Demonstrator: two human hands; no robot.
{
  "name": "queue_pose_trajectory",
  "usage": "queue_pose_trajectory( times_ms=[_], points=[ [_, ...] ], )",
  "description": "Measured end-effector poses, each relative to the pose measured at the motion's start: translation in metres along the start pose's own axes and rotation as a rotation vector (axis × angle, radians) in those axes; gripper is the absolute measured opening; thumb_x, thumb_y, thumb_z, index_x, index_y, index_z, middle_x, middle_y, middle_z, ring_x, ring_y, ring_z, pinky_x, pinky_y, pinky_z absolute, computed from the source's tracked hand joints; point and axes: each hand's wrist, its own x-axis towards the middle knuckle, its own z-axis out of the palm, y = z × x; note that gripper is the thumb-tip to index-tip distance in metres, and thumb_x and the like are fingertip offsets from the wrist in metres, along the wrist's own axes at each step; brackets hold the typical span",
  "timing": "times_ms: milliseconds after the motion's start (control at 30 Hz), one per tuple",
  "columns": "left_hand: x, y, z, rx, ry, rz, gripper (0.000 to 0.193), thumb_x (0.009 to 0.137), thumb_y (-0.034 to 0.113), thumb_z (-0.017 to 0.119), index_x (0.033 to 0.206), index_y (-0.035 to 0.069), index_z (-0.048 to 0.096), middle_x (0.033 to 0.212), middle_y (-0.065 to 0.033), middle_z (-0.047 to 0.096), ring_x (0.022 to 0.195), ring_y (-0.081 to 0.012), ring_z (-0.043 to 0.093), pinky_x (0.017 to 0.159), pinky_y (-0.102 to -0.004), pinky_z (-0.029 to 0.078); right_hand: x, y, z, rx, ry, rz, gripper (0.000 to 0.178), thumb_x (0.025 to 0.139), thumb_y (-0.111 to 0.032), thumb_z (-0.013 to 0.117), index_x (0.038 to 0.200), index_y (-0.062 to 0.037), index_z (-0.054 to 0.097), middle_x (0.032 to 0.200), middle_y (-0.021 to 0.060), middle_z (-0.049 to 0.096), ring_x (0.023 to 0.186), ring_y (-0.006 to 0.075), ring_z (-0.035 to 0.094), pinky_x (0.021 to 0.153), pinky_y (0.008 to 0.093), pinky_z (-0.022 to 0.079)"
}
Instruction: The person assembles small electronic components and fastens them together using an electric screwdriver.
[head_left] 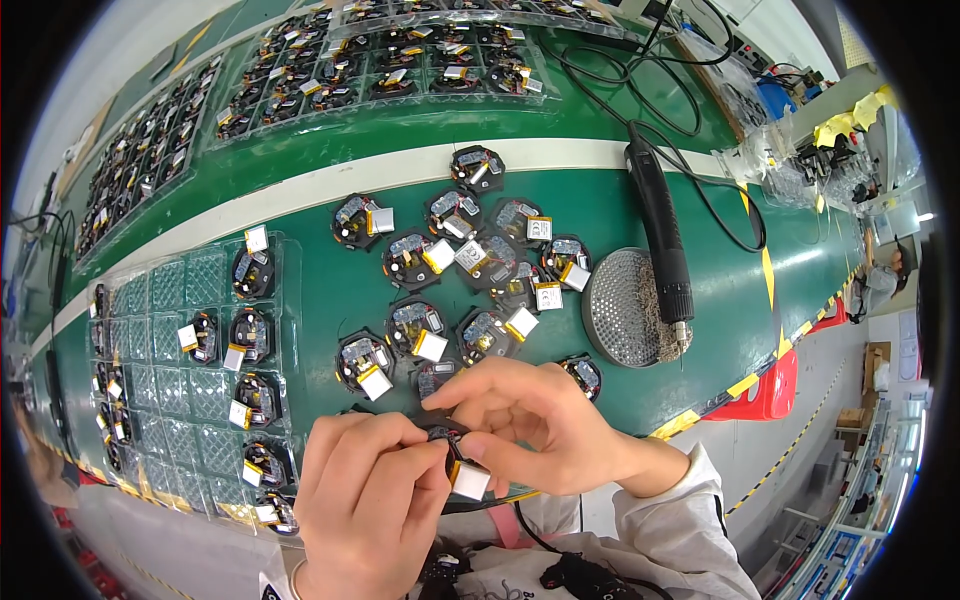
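Note:
Both my hands meet at the front edge of the green bench. My left hand (368, 500) and my right hand (530, 420) together pinch one small round black circuit module (445, 437) with a little white-and-yellow battery pack (468, 479) hanging from it. Most of the module is hidden by my fingers. Just beyond my hands lies a loose cluster of several similar round modules with batteries (470, 270) on the green mat.
A clear plastic tray (170, 340) on the left holds several modules in its pockets. A black handheld power tool (660, 230) rests on a round metal mesh dish (625, 305) to the right, its cable looping back. More filled trays (380, 60) line the far side.

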Motion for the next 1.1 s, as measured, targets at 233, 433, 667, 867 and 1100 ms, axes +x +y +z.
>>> queue_pose_trajectory(
  times_ms=[233, 433, 667, 867, 1100],
  points=[
    [0.000, -0.001, 0.002, -0.010, 0.007, -0.008, 0.023, 0.057, -0.009, 0.071, 0.074, 0.003, 0.063, 0.080, -0.0051, 0.062, 0.073, -0.0237, 0.057, 0.062, -0.0326, 0.046, -0.001, -0.001, 0.000, 0.032, 0.009, 0.040, 0.040, 0.087, 0.013, 0.049, 0.125, 0.0056, 0.046, 0.083, 0.0060, 0.058, 0.067, 0.0065, 0.058, 0.051, 0.0192, 0.053],
    [0.000, -0.001, 0.002, -0.014, 0.006, -0.022, 0.022, 0.057, -0.009, 0.071, 0.074, 0.003, 0.064, 0.079, -0.0052, 0.062, 0.073, -0.0237, 0.057, 0.062, -0.0322, 0.046, 0.000, 0.001, 0.000, 0.066, 0.009, 0.046, 0.039, 0.086, 0.014, 0.048, 0.125, 0.0061, 0.046, 0.084, 0.0067, 0.058, 0.067, 0.0068, 0.059, 0.051, 0.0195, 0.054],
    [0.002, 0.000, 0.002, -0.016, -0.003, -0.015, 0.022, 0.057, -0.010, 0.071, 0.074, 0.002, 0.064, 0.080, -0.0055, 0.062, 0.073, -0.0241, 0.057, 0.062, -0.0325, 0.046, 0.000, -0.001, -0.001, 0.076, 0.008, 0.063, 0.039, 0.087, 0.014, 0.047, 0.125, 0.0062, 0.046, 0.085, 0.0070, 0.059, 0.065, 0.0070, 0.059, 0.051, 0.0194, 0.053],
    [0.002, -0.006, 0.003, -0.014, -0.037, 0.008, 0.023, 0.057, -0.009, 0.072, 0.076, 0.003, 0.065, 0.081, -0.0061, 0.063, 0.075, -0.0250, 0.058, 0.062, -0.0333, 0.047, 0.004, 0.000, 0.000, 0.071, 0.038, 0.114, 0.035, 0.088, 0.012, 0.048, 0.122, 0.0050, 0.046, 0.083, 0.0053, 0.058, 0.062, 0.0052, 0.056, 0.049, 0.0184, 0.047],
    [-0.010, -0.018, 0.008, -0.242, -0.069, 0.038, 0.021, 0.063, -0.006, 0.075, 0.079, 0.004, 0.064, 0.085, -0.0068, 0.064, 0.075, -0.0254, 0.060, 0.066, -0.0334, 0.049, 0.001, 0.009, -0.003, -0.148, 0.025, 0.155, 0.030, 0.080, 0.012, 0.053, 0.107, -0.0018, 0.050, 0.078, -0.0029, 0.053, 0.064, 0.0009, 0.048, 0.052, 0.0180, 0.035]
  ],
)
